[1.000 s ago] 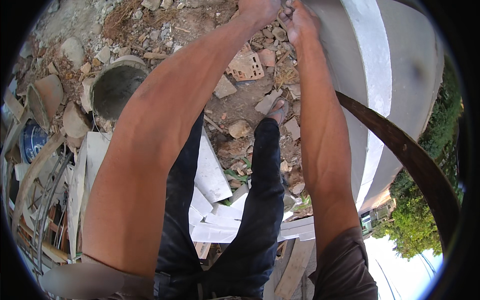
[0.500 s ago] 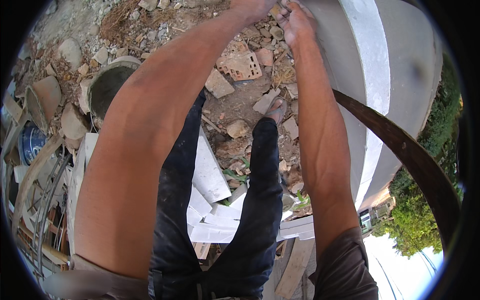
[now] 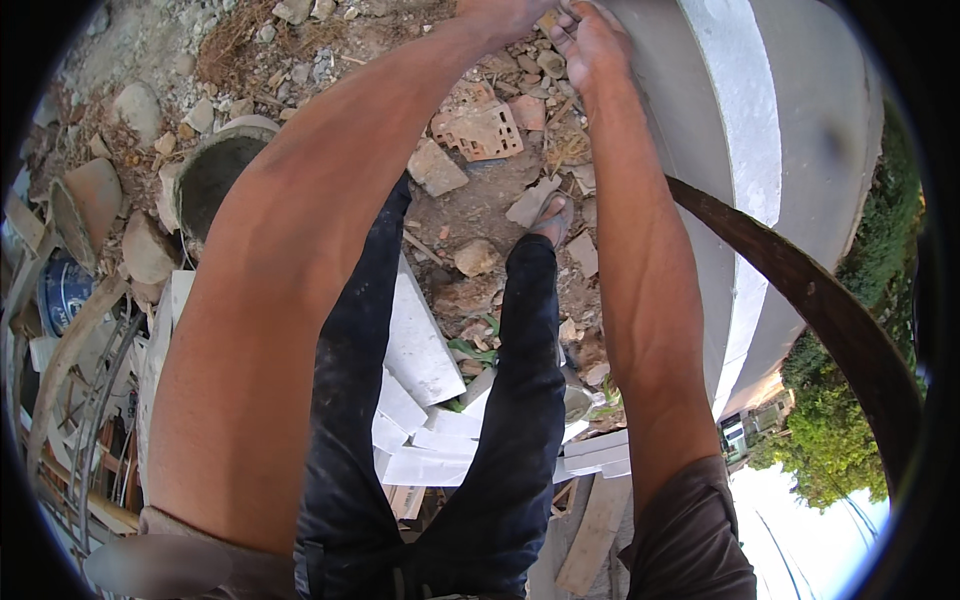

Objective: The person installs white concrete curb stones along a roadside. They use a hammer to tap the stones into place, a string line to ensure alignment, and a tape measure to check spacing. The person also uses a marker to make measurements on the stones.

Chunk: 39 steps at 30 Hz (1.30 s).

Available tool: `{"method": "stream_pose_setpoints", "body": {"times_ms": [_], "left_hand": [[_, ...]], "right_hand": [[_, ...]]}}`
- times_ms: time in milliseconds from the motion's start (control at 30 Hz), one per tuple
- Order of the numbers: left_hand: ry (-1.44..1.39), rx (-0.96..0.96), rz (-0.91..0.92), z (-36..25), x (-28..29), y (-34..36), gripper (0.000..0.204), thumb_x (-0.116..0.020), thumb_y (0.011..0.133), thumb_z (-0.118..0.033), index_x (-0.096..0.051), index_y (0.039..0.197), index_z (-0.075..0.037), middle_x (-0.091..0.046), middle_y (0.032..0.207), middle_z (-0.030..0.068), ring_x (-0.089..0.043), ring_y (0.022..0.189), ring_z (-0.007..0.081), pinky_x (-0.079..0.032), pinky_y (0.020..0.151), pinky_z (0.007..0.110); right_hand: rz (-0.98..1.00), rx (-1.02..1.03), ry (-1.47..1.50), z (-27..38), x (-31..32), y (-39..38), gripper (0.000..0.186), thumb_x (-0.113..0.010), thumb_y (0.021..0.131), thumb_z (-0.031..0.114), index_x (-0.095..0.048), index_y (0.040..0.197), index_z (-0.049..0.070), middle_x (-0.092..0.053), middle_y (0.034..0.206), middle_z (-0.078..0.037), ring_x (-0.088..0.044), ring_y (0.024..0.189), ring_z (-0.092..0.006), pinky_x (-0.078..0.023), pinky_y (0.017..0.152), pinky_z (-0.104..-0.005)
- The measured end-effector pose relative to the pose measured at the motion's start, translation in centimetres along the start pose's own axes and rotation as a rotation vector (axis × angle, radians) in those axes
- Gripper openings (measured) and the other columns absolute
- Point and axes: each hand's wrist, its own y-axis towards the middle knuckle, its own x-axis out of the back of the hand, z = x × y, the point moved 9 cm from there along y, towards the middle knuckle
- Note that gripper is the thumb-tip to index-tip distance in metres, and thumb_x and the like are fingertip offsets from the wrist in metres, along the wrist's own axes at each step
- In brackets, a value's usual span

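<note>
Watching from afar through the head camera, I start at the far left with a dark-blue round can with a scuffed side (image 3: 63, 290), then a hollow grey concrete cylinder with a rough rim (image 3: 212, 180), partly behind the left forearm. Right of these, a broken orange-tan hollow brick with square holes (image 3: 478, 122) lies on the rubble below the hands.

The bare left hand (image 3: 512, 12) is cut off by the upper edge; its fingers are out of my sight, so I can't tell whether they are spread or pinching anything. Just right of it shows a small tan, flat-looking piece (image 3: 547, 22), between the two hands. I can't tell if it is gripped or lies behind them. I'd judge it light and stiff, dry enough not to slip, perhaps brittle at the edge; I'd take it by its sides, between thumb and fingertips.

The bare right hand (image 3: 596, 45) is half curled, thumb and fingertips drawn close together; whatever they pinch, if anything, is too small for me to tell. It is just beside a smooth grey wall (image 3: 672, 100) with a pale white band (image 3: 742, 120).
</note>
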Motion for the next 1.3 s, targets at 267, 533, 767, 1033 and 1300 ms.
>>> {"method": "stream_pose_setpoints", "body": {"times_ms": [267,533,767,1033,1300], "left_hand": [[-0.337,0.087,0.203,-1.8,0.5,-2.6,0.023,-0.063,0.084,-0.027,-0.068,0.088,-0.005,-0.07,0.079,0.0188,-0.069,0.079,0.0353,-0.053,0.074,0.044],[-0.092,0.021,0.234,-0.9,-3.1,-4.6,0.029,-0.063,0.083,-0.033,-0.069,0.091,-0.006,-0.069,0.08,0.0204,-0.068,0.081,0.038,-0.052,0.073,0.047],[-0.206,0.081,-0.01,3.3,0.1,-2.9,0.024,-0.067,0.08,-0.028,-0.069,0.082,-0.004,-0.068,0.076,0.0191,-0.068,0.074,0.0349,-0.051,0.067,0.044],[-0.366,0.262,0.006,5.0,1.8,0.8,0.018,-0.07,0.078,-0.019,-0.072,0.079,-0.001,-0.068,0.069,0.018,-0.066,0.063,0.0254,-0.051,0.062,0.039],[-0.13,-0.004,-0.516,0.3,5.4,-0.6,0.018,-0.065,0.082,-0.018,-0.073,0.078,-0.002,-0.071,0.073,0.0182,-0.07,0.064,0.0252,-0.053,0.059,0.038]], "right_hand": [[-0.08,0.102,0.138,-1.1,2.1,4.0,0.014,-0.055,0.098,0.026,-0.064,0.095,0.016,-0.058,0.075,0.004,-0.054,0.066,-0.0111,-0.044,0.054,-0.027],[-0.066,-0.025,-0.184,-1.2,2.3,1.8,0.019,-0.061,0.098,0.027,-0.068,0.107,0.012,-0.064,0.081,0.002,-0.055,0.064,-0.009,-0.042,0.048,-0.0278],[-0.136,0.078,-0.141,1.4,0.1,-1.1,0.02,-0.065,0.095,0.02,-0.067,0.112,0.012,-0.059,0.067,0.001,-0.045,0.046,-0.0084,-0.031,0.035,-0.0252],[-0.244,0.096,-0.055,1.6,0.3,-1.9,0.008,-0.061,0.095,0.022,-0.065,0.099,0.016,-0.053,0.062,0.003,-0.043,0.044,-0.0084,-0.029,0.035,-0.0247],[-0.045,-0.057,0.344,-1.0,0.4,2.7,0.014,-0.051,0.098,0.018,-0.06,0.088,0.012,-0.057,0.066,0.004,-0.052,0.057,-0.0093,-0.039,0.045,-0.022]]}}
